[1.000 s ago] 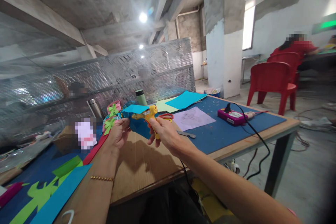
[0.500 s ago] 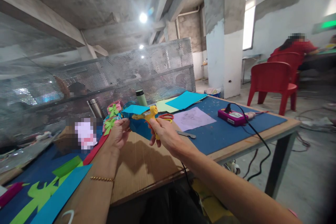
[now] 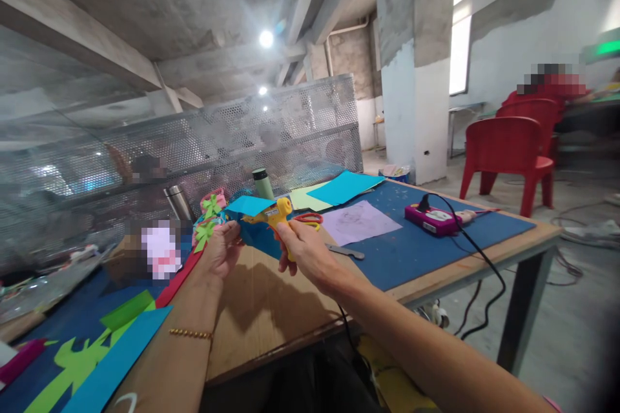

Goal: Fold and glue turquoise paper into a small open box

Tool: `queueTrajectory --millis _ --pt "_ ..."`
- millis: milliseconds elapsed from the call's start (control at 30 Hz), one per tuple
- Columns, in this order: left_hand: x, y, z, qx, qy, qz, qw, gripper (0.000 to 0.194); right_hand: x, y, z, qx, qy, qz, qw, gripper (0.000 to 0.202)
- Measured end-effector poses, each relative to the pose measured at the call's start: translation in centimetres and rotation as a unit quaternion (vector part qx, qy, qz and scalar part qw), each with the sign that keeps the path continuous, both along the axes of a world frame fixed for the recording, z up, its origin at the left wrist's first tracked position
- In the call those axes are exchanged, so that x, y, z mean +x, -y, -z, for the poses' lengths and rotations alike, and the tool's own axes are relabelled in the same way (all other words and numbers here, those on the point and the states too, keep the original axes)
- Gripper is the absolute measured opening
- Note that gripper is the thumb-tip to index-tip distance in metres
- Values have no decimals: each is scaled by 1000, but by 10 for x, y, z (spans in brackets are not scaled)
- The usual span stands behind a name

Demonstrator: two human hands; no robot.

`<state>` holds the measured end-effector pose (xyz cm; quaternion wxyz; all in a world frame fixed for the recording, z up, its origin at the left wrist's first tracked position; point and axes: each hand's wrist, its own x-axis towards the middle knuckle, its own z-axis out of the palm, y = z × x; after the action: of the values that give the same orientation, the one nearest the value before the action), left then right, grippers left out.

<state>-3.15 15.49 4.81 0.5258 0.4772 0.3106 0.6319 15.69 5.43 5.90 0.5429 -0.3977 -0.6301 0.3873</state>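
My left hand (image 3: 223,250) is closed, its fingertips pinching the edge of a folded blue paper piece (image 3: 261,239) above the bare wooden part of the table. Wrapped around the handle of a yellow hot glue gun (image 3: 283,210), my right hand (image 3: 307,251) holds it with the nozzle pointing left at the paper. Whether the nozzle touches the paper I cannot tell. A black cord hangs down below my right hand. Just beyond my left hand sit green paper bows (image 3: 206,232) on a pink and blue bundle. Scissors with red and yellow handles (image 3: 312,218) lie behind the gun.
Blue sheets (image 3: 345,188) and a lilac sheet (image 3: 363,222) lie on the blue mat, beside a grey flat tool (image 3: 347,251). A purple power strip (image 3: 431,219) is at right. A green bottle (image 3: 262,186) and a steel flask (image 3: 180,203) stand behind. Green cutouts (image 3: 80,358) lie left.
The whole view has shifted slightly down and to the right. Both hands keep their holds on the blue paper and the glue gun, in nearly the same pose.
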Motion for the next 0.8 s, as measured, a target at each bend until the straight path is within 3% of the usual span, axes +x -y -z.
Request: queueTrajectory --millis 333,533,800 --pt "-2 0 2 -5 28 39 999 24 -1 0 0 -12 -7 -3 1000 33" --pt "-6 -5 6 5 26 60 998 26 1 1 -1 23 69 45 996 34" --pt "-5 -4 5 -5 39 42 998 25 4 5 -5 34 117 73 990 35"
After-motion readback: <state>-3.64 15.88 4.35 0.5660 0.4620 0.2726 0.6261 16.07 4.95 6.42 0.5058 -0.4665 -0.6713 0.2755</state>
